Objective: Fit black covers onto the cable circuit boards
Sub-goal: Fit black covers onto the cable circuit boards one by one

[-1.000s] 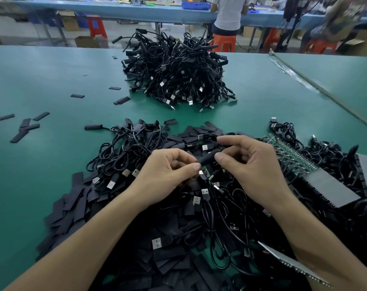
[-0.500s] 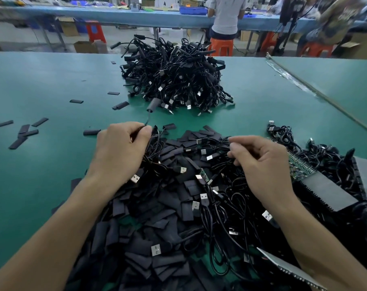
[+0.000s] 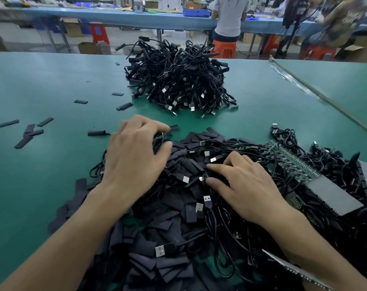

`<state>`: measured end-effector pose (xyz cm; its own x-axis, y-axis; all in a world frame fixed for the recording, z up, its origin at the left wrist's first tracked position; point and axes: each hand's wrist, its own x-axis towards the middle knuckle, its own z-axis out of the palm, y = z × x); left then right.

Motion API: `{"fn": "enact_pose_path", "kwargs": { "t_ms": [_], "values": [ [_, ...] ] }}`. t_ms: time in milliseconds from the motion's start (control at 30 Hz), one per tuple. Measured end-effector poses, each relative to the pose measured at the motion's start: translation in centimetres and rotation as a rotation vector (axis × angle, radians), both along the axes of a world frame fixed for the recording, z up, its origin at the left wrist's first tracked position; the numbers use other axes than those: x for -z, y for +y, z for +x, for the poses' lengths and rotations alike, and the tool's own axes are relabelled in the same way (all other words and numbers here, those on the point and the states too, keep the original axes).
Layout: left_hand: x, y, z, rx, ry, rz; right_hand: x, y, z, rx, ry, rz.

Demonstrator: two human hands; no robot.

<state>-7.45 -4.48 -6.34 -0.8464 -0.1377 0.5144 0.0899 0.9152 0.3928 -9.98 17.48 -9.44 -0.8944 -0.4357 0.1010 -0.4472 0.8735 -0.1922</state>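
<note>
Near heap: black covers (image 3: 157, 263) lie piled at the bottom centre on the green table (image 3: 41, 175). They are tangled with cables (image 3: 218, 234) that end in USB plugs.
Right hand: my right hand (image 3: 250, 192) rests on the heap, centre right. Its fingers (image 3: 218, 167) are apart, and index and thumb point at a small green circuit board (image 3: 203, 177) between them, not pinching it as far as I see.
Left hand: my left hand (image 3: 132, 164) is over the heap, centre left, and blurred. The fingers are spread and a little bent, and I see nothing held.
Board strip: a row of green boards (image 3: 292, 162) with cables attached lies at the right centre, uncovered.
Loose covers: some stray covers (image 3: 27, 133) lie at the left edge, well apart from the heap.
Far pile: a big pile of cables (image 3: 178, 80) sits at the upper centre. I judge these are finished ones, but I cannot confirm each.
Progress: I judge much is done, yet many covers and bare boards remain. The step in hand looks like choosing the next board, which has no cover on it yet.
</note>
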Motion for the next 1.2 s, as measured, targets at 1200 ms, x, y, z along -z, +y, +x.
{"fn": "enact_pose_path", "kwargs": {
  "t_ms": [1200],
  "values": [
    [2.4,4.3,1.6,0.263,-0.300,0.120,0.3,-1.4,0.2,0.125,0.007,-0.683]
  ]
}}
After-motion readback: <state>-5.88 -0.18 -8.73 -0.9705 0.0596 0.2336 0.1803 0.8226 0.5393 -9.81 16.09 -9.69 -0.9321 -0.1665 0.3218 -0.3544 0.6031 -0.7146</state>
